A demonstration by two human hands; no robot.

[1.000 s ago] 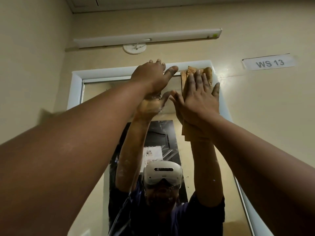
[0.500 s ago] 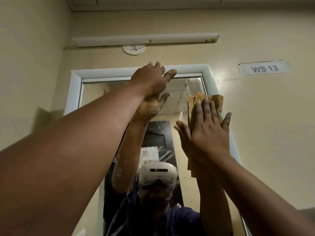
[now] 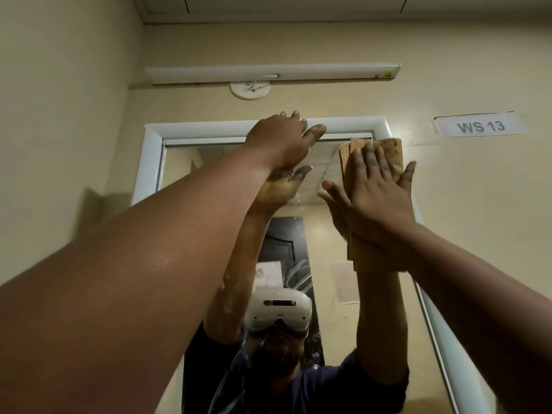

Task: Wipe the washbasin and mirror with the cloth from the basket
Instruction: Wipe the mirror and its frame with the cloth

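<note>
A tall mirror (image 3: pixel 185 162) in a white frame hangs on the cream wall ahead. My right hand (image 3: pixel 376 198) lies flat, fingers spread, pressing a folded tan cloth (image 3: pixel 391 153) against the glass at the mirror's upper right corner. The cloth's lower end (image 3: pixel 367 258) sticks out below my palm. My left hand (image 3: pixel 283 141) rests against the top of the mirror near the frame's upper edge, holding nothing. The washbasin is out of view.
A white tube light (image 3: pixel 271 73) and a round ceiling-rose fitting (image 3: pixel 250 89) sit on the wall above the mirror. A paper label reading WS 13 (image 3: pixel 480 126) is taped to the right. The side wall (image 3: pixel 59 115) is close on the left.
My right hand with the cloth slid down the right side of the mirror, then back up toward the upper right corner. My left hand stayed at the top of the mirror.
</note>
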